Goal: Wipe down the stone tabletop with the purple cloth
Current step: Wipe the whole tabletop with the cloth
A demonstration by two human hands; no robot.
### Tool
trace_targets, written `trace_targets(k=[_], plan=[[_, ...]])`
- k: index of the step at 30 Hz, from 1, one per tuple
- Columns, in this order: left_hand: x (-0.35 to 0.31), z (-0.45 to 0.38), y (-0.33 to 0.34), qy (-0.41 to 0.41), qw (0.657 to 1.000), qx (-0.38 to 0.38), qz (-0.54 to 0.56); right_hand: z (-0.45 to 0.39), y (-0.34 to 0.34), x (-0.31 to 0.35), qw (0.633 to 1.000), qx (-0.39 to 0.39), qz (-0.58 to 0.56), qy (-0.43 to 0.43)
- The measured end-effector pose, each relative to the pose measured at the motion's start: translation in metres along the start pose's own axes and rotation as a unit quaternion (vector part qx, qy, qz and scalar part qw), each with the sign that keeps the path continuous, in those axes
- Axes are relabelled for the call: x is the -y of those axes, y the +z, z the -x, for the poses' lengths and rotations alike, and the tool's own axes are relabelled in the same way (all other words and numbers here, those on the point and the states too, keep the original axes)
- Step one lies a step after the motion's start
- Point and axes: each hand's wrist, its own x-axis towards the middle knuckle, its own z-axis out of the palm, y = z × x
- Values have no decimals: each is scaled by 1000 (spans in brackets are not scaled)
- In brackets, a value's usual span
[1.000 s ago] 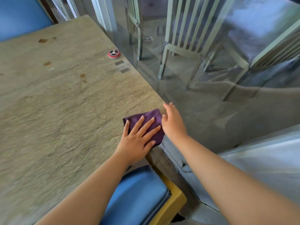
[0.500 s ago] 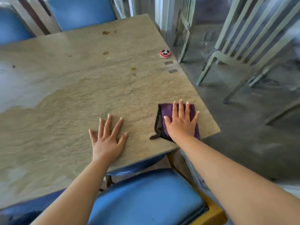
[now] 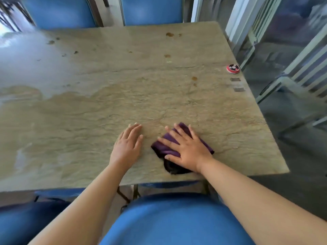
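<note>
Two hands: both flat on the stone surface [image 3: 141, 96], fingers straight and spread.
Hidden: right hand [image 3: 187, 149] covers most of the purple cloth [image 3: 164, 149]; its dark lower fold is blurred.
Cloth: soft, folded, lower centre-right of frame, long axis running upper left to lower right.
Left hand [image 3: 128, 144]: bare palm on stone, just beside the cloth.
Stone: veined beige slab, brown spots in the upper half.
Right edge: round red button [image 3: 233, 68].
Cut off: blue chair seat [image 3: 177, 221] at the bottom.
</note>
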Motion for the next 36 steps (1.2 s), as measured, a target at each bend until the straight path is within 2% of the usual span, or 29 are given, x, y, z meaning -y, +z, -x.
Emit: trace_targets(k=[2, 5, 7, 9, 14, 16, 18, 20, 21, 22, 23, 24, 25, 27, 29, 30, 32, 36], plan=[[34, -2, -15, 4, 999, 11, -53, -20, -3, 3, 983, -54, -32, 172], [81, -8, -43, -2, 994, -22, -102, -55, -8, 35, 886, -91, -91, 445], [110, -13, -64, -14, 992, -29, -122, -83, -10, 67, 842, -73, -106, 523], [140, -20, -87, -17, 989, -17, -146, -116, -10, 100, 849, -56, -95, 516], [216, -34, -140, 11, 975, 20, -221, -191, -8, 199, 921, -34, -69, 382], [245, -35, -158, 4, 974, 23, -224, -200, -5, 242, 960, -44, -66, 269], [272, -32, -174, -7, 976, 17, -219, -195, 3, 267, 991, -57, -57, 104], [296, -26, -191, -15, 972, 17, -233, -183, 3, 256, 996, -52, -51, -52], [306, -22, -199, -15, 968, 16, -248, -180, 1, 242, 994, -47, -51, -85], [315, -17, -205, -11, 965, 13, -262, -180, 0, 227, 995, -48, -43, -73], [323, -13, -208, -6, 963, 10, -269, -183, -1, 214, 997, -64, -35, -17], [329, -8, -210, -3, 964, 8, -264, -188, -2, 204, 993, -87, -35, 75], [333, -5, -210, -1, 968, 6, -250, -195, -3, 201, 976, -105, -42, 184], [338, -3, -208, -1, 975, -10, -223, -220, -4, 209, 917, -107, -67, 379], [340, -6, -206, 5, 977, -19, -213, -252, -8, 231, 876, -83, -82, 467], [342, -7, -206, 9, 977, -21, -211, -266, -10, 245, 877, -77, -84, 467], [345, -8, -205, 16, 978, -24, -205, -287, -9, 278, 909, -73, -69, 404], [347, -9, -204, 23, 982, -29, -183, -280, 2, 344, 978, -85, -47, 184]])
